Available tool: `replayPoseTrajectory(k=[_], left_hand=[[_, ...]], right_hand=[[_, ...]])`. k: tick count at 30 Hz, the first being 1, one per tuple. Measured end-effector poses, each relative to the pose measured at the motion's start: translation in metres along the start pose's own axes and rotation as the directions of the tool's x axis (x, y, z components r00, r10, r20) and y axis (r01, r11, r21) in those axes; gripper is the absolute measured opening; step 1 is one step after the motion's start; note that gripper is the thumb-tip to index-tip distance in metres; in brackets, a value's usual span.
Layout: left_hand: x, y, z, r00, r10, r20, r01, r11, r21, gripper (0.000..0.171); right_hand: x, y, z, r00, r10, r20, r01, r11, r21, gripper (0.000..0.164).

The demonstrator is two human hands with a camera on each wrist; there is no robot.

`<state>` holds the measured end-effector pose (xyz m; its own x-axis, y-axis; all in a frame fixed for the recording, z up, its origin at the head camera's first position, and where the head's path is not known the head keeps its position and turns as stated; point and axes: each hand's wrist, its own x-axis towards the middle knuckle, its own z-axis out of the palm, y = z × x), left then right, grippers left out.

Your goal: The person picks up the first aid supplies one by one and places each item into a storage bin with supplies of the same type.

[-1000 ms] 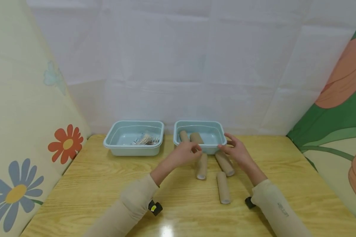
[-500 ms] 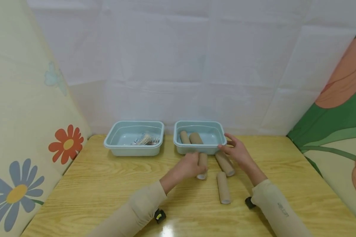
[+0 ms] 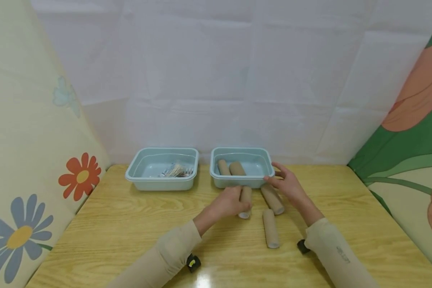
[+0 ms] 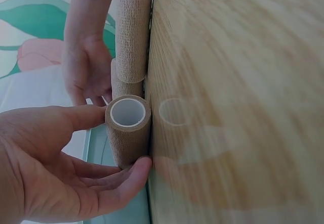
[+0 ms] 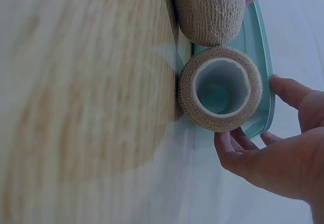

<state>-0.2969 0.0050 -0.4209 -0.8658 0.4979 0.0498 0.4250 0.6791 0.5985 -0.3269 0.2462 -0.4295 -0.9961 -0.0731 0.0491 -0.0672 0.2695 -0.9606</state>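
Note:
In the head view my left hand point(image 3: 231, 203) pinches a tan, crinkled bandage roll point(image 3: 245, 196) lying on the table in front of the right blue bin point(image 3: 237, 183). The left wrist view shows this bandage roll point(image 4: 129, 143) end-on, its white hollow core facing the camera, with thumb and fingers on opposite sides. My right hand point(image 3: 289, 185) holds the right front corner of that bin, thumb on the front rim and fingers along the side. Just below it lies a second bandage roll point(image 3: 272, 199), leaning close to the bin; a third roll point(image 3: 271, 229) lies nearer.
Inside the right bin lie two more bandage rolls point(image 3: 237, 169). A matching left bin point(image 3: 162, 184) holds packs of cotton swabs point(image 3: 177, 171). Both stand at the back of the wooden table point(image 3: 140, 224), before a white sheet point(image 3: 194, 80).
My left hand has come down from in front of the bin's rim, moved slightly right and taken hold of the bandage roll. My right hand stays at the bin's corner.

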Motion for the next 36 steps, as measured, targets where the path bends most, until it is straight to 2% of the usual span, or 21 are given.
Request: replayPoseTrajectory(k=[4,11,15,24,36], left_hand=[[0.001,-0.002,0.001,1.0,-0.003,0.003,0.003,1.0,-0.022,0.05],[0.003,-0.008,0.001,1.0,-0.012,-0.001,0.011,0.996,-0.09,0.067],[0.004,-0.012,0.001,1.0,-0.028,-0.001,0.027,0.992,-0.125,0.069],[0.002,-0.016,0.001,0.997,-0.061,0.036,0.069,0.951,-0.301,0.067],[0.002,-0.015,0.001,0.993,-0.112,0.042,0.12,0.922,-0.368,0.068]], right_hand=[[0.0,0.0,0.001,1.0,0.008,-0.001,-0.008,1.0,0.013,0.077],[0.0,0.001,0.0,1.0,0.003,0.0,-0.003,1.0,0.012,0.078],[0.001,0.002,0.0,1.0,0.008,-0.003,-0.008,1.0,0.003,0.078],[-0.001,0.002,-0.002,1.0,-0.003,0.011,0.003,1.0,-0.022,0.078],[0.0,0.001,-0.001,1.0,-0.003,0.007,0.003,1.0,-0.021,0.078]])
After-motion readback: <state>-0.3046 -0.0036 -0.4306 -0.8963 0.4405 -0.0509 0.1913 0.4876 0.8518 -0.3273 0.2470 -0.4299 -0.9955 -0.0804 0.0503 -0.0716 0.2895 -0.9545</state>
